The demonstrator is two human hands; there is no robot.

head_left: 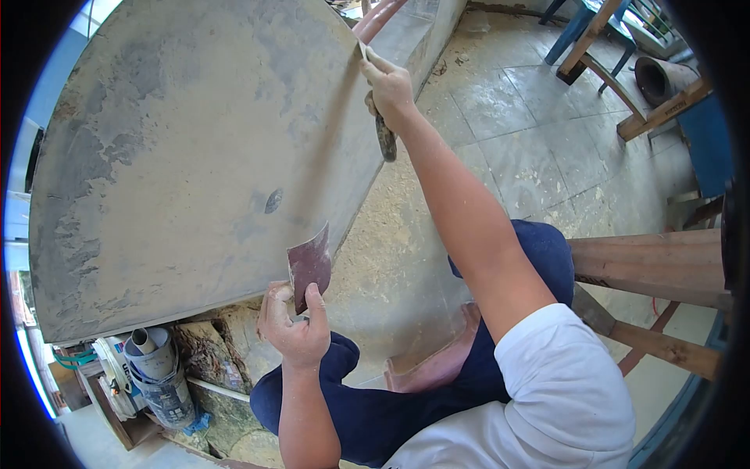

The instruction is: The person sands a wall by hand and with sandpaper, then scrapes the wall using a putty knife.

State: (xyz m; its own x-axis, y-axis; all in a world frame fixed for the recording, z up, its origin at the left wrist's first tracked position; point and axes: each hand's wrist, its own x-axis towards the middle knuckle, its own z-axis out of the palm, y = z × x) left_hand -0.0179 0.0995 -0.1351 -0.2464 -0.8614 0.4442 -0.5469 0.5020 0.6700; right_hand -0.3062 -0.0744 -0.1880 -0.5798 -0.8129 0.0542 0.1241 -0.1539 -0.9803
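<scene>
My left hand [297, 332] pinches a curved piece of reddish-brown sandpaper [309, 264] between thumb and fingers, close to the lower edge of a large grey panel [211, 156]. The panel has a rounded outline, patchy pale filler and a small dark oval mark. Farther up, my right hand [393, 90] is closed round a scraper [385, 141]. Its dark handle sticks out below the fist, and its thin blade points up at the panel's right edge. Pale dust coats the fingers of both hands.
Pale dust and crumbs lie on the tiled floor [516, 133]. A bucket [160, 383] stands below the panel at lower left. Wooden beams [648, 266] reach in close at my right. A blue chair [574, 31] and a clay-coloured pipe [664, 80] are at the upper right.
</scene>
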